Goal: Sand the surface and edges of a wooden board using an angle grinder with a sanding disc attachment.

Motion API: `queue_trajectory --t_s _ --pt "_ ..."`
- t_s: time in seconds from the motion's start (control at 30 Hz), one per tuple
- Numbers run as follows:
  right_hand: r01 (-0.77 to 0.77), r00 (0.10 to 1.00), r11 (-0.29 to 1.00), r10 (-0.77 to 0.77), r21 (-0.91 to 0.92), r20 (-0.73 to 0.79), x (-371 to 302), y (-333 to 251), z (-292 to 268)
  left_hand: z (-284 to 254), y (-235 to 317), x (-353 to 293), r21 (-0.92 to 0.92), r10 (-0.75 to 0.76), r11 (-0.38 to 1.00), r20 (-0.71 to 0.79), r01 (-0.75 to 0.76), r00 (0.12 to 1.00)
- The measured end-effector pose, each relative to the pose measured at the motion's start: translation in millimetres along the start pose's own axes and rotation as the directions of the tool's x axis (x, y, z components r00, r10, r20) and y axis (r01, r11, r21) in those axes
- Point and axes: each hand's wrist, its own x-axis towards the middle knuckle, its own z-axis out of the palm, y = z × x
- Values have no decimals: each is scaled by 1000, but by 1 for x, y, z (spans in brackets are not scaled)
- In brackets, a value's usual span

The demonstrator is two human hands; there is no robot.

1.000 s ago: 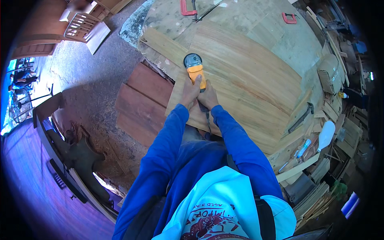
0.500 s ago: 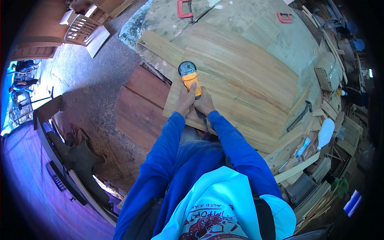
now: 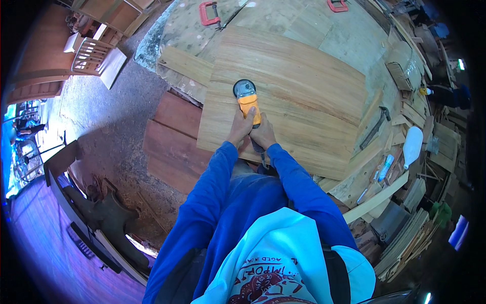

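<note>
The person's left hand and right hand together grasp a yellow-and-grey, round-headed power tool, toward nine o'clock on the broad, pale-brown wooden panel. Surface sanding seems in hand; the next stroke likely needs level, even pressure.

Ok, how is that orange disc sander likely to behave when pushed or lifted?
The orange disc sander is probably nose-heavy, since its grey head sits beyond the left hand and right hand. It looks hard-cased, so should feel stiff. The dark cord at its rear may tug as it crosses the wood panel.
</note>
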Motion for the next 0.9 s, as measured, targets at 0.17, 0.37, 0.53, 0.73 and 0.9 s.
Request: queue_trajectory --t_s 0.17,0.37,0.53,0.73,0.9 --pt "-29 997 998 34 55 -74 -8 25 -11 22 -8 -3 66 -18 998 67 14 998" --pt "-54 986 994 67 91 -153 -22 43 -30 52 -7 -17 65 -37 997 96 31 995" --pt "-46 968 994 68 95 -240 -27 73 -42 80 -6 -26 180 -33 984 138 8 990" --pt "-102 975 982 130 158 -179 -39 75 -56 87 -19 -24 270 8 961 198 -62 980" --pt "-57 967 984 96 166 -237 -40 86 -60 98 -9 -32 309 -51 951 197 -13 979"
